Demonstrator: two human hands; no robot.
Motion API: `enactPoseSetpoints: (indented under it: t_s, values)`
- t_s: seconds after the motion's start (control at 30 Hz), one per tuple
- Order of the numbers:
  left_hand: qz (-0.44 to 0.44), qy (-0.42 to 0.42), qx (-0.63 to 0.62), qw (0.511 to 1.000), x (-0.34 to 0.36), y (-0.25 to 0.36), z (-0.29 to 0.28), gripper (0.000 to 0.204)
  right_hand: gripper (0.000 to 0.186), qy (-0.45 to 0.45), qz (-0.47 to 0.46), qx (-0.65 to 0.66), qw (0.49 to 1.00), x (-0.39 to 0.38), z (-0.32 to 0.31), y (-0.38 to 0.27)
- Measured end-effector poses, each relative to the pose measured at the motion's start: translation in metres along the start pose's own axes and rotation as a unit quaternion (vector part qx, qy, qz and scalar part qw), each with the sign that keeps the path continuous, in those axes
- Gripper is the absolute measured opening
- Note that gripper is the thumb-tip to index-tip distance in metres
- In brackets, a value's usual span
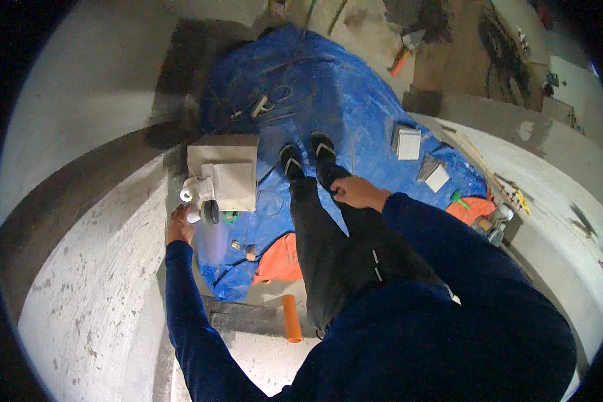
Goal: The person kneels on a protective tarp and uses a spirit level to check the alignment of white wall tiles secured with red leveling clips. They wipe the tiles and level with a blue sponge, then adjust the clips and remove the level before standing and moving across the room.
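At the left, my left hand is at a white lamp-like fixture with rounded heads and a dark round disc. Its fingers seem curled about the lower white part, though they are partly hidden. That fixture stands at the edge of a stack of white textured tiles, which lies on a pale box. My right hand rests at my knee, its fingers curled over the dark trouser leg.
A crumpled blue tarp spreads under my feet, with a cable and white block on it. Tile stacks lie at the right. An orange pipe and orange cloth are nearer me. A pale wall rises left.
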State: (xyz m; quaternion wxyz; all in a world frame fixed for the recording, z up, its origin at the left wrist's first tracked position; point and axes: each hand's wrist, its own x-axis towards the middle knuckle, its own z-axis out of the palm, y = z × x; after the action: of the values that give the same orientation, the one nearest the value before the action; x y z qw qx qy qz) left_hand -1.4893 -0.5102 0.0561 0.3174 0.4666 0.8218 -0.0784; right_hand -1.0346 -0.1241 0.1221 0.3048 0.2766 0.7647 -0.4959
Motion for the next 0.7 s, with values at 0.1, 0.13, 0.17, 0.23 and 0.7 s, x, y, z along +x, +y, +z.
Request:
enactPoseSetpoints:
  t_s: [0.1,0.13,0.17,0.23,0.7]
  values:
    - [0.016,-0.008,-0.022,1.000,0.007,-0.002,0.000,0.054,0.040,0.007,-0.044,0.001,0.999,0.045,0.030,0.000]
    - [0.004,-0.025,-0.027,0.999,0.010,-0.002,-0.002,0.054,0.039,0.008,-0.041,0.022,0.999,0.058,0.045,-0.002]
    - [0.041,-0.001,-0.020,0.999,0.009,-0.001,-0.004,0.054,0.038,0.013,-0.041,0.040,0.998,0.075,0.056,-0.004]
    - [0.093,0.052,-0.002,0.994,0.009,0.001,-0.007,0.056,0.035,0.022,-0.060,0.078,0.995,0.119,0.079,-0.004]
    - [0.055,-0.032,-0.132,0.989,0.012,0.029,-0.043,0.064,0.082,0.118,0.023,0.596,0.794,0.330,0.254,-0.029]
